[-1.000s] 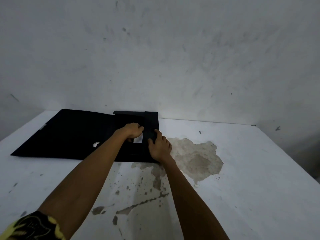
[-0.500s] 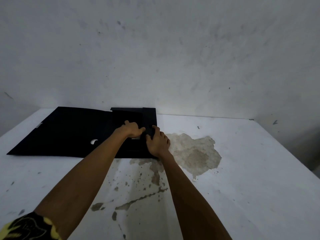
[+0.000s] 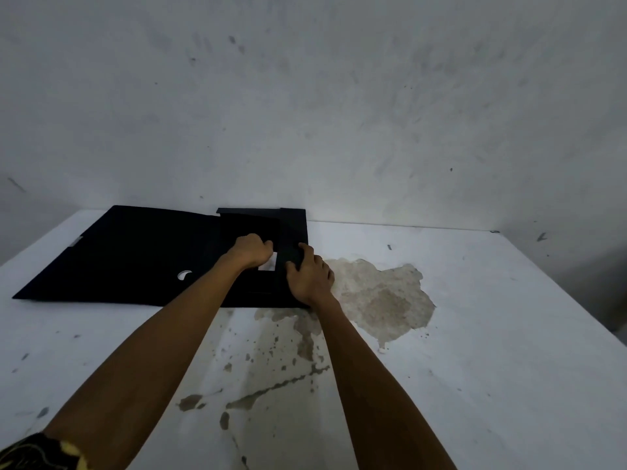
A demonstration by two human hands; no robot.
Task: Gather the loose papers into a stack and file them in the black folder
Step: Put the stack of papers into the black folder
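Papers show only as a small white patch [image 3: 269, 262] between both hands, tucked under the inner flaps of the flat black card folder [image 3: 135, 252] lying open on the stained white surface [image 3: 475, 334]. Left hand [image 3: 251, 251] is clenched on one flap and right hand [image 3: 310, 274] has its fingers [image 3: 302, 247] curled over the other, seemingly to close them over the sheets.

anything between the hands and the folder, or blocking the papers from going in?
Nothing visible. The left hand and right hand both rest directly on the black folder, which lies open on the white table. Only a white sliver of paper shows between the black flaps; no loose sheets elsewhere.
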